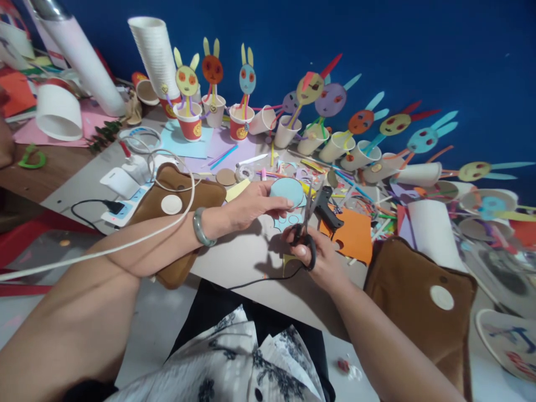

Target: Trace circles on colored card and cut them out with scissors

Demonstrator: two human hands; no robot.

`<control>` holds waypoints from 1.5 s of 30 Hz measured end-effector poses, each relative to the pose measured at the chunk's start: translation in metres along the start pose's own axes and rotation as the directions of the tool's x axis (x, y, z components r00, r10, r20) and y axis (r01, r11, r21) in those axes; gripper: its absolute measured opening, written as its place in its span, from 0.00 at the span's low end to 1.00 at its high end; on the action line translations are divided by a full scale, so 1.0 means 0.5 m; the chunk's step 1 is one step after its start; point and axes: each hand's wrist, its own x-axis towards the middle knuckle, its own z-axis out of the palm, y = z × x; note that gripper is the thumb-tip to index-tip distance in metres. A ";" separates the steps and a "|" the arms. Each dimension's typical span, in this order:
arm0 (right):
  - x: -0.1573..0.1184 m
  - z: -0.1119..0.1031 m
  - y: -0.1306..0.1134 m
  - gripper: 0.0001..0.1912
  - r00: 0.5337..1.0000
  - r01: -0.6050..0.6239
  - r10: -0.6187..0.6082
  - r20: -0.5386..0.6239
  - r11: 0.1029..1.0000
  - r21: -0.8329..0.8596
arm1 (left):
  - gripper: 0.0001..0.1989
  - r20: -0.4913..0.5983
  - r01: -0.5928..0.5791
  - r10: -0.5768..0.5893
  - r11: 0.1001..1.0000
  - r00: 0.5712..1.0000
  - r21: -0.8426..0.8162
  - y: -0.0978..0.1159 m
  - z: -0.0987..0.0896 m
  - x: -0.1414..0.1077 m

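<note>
Scissors (307,221) — black-handled, metal-bladed — fill the curled right hand (321,258); the left hand (251,206) pinches a round light-blue paper disc (287,191), rim free, seemingly for cutting.

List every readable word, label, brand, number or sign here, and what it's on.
No legible text.
Red-and-white paper cups, round gold emblems: too small to read.
White round-rimmed object at lower right, blue and red print: blurred, unreadable.
White round patches on brown plush cushions: no marks legible.
Pale blue paper disc, black-handled metal scissors: no text seen.
</note>
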 end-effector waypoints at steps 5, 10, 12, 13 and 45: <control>0.001 0.006 -0.005 0.33 0.999 0.007 -0.008 0.040 1.000 0.015 | 0.09 -0.001 0.071 -0.071 0.997 0.997 -0.037 0.001 0.001 -0.002; 0.002 0.009 -0.004 0.33 0.997 -0.009 0.008 0.072 1.000 0.020 | 0.11 0.003 0.065 -0.065 0.995 0.998 -0.079 -0.005 0.001 0.000; 0.003 0.010 -0.002 0.34 0.997 -0.013 0.010 0.076 0.999 0.035 | 0.09 -0.001 0.073 -0.073 0.994 0.997 -0.085 -0.006 0.002 0.000; 0.003 0.010 -0.001 0.34 0.997 -0.016 0.013 0.075 0.999 0.040 | 0.08 -0.004 0.078 -0.079 0.993 0.997 -0.084 -0.005 0.002 0.000; 0.005 0.017 0.016 0.33 0.997 0.010 -0.013 0.070 0.999 0.050 | 0.08 0.042 0.104 -0.100 0.990 0.994 -0.094 0.001 0.004 -0.005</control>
